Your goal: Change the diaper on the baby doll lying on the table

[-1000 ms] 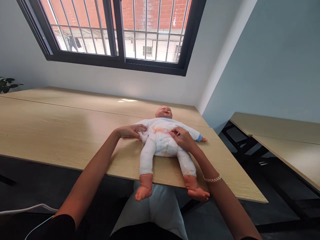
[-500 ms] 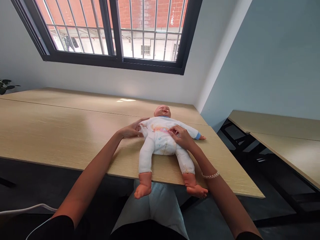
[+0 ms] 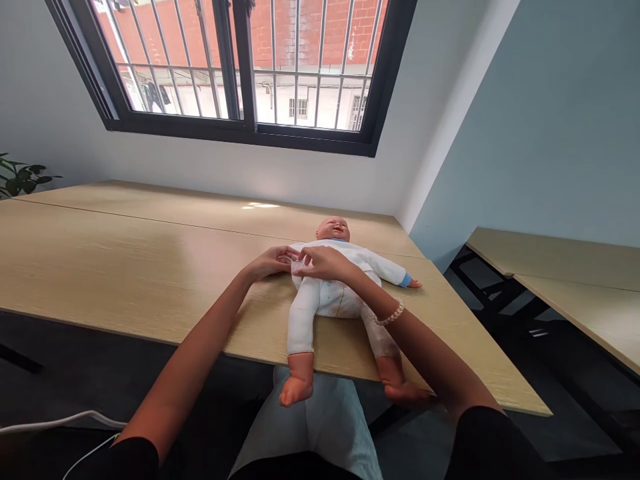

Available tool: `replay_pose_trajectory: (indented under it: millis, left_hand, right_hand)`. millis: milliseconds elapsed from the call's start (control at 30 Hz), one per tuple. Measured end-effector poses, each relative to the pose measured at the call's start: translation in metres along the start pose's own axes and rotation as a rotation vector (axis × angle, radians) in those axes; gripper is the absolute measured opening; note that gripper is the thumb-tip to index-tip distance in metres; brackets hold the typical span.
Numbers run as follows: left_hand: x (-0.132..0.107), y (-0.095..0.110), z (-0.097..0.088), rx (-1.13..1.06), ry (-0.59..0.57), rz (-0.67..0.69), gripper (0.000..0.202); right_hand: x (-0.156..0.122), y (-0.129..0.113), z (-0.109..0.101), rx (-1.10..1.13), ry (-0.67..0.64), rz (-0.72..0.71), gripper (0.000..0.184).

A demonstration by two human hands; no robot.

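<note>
Doll lies on its back at the near edge of the tabletop, head toward the far wall, legs hanging off the near edge, bare feet in the air. It wears a white suit with blue cuffs; its one visible arm is stretched out to the right. Both hands meet at the doll's left shoulder: left hand with fingers curled and pinching the white cloth there, right hand crossed over the chest, fingertips closed on the same bit of fabric, a bead bracelet on that wrist. Judged from looks: head and feet hard plastic, torso soft and stuffed, light overall; cloth loose, easy to pinch, likely to slide over the body. Firmest hold would be the torso under the arms. Barred window beyond, plant at far left, second table on the right.
</note>
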State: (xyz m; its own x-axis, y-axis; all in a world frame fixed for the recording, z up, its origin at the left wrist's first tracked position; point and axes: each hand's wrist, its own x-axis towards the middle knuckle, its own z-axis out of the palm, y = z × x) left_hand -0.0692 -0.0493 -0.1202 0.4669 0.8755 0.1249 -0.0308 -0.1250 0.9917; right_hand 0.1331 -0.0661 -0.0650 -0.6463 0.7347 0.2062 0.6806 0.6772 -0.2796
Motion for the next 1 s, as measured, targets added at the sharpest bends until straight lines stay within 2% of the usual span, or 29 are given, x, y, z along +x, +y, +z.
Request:
replay_pose_trajectory:
  millis: [100,167,300,533,667,833,1000]
  left_hand:
    - [0.004,-0.006,0.008,0.018,-0.024,-0.002,0.042]
    - [0.007,-0.01,0.01,0.025,-0.03,-0.001,0.039]
    - [0.008,-0.011,0.006,0.015,-0.024,0.007,0.043]
    - [0.001,-0.002,-0.011,0.007,0.083,0.018,0.045]
    - [-0.008,0.009,-0.02,0.022,0.158,0.022,0.039]
    - [-0.018,0.02,-0.023,0.051,0.176,-0.028,0.03]
    - [-0.012,0.015,-0.013,-0.091,0.118,0.01,0.03]
  right_hand:
    - [0.012,-0.007,0.016,-0.132,-0.043,0.077,0.041]
    - [0.014,-0.006,0.026,-0.113,0.005,0.08,0.031]
    - [0.01,0.005,0.031,0.023,0.057,0.028,0.009]
    - [0.006,0.022,0.026,0.419,0.169,-0.005,0.016]
    - [0.004,0.02,0.026,0.276,0.23,0.116,0.02]
    - [0.004,0.018,0.021,0.012,0.121,0.201,0.02]
    - [0.017,0.008,0.024,-0.116,0.061,0.202,0.023]
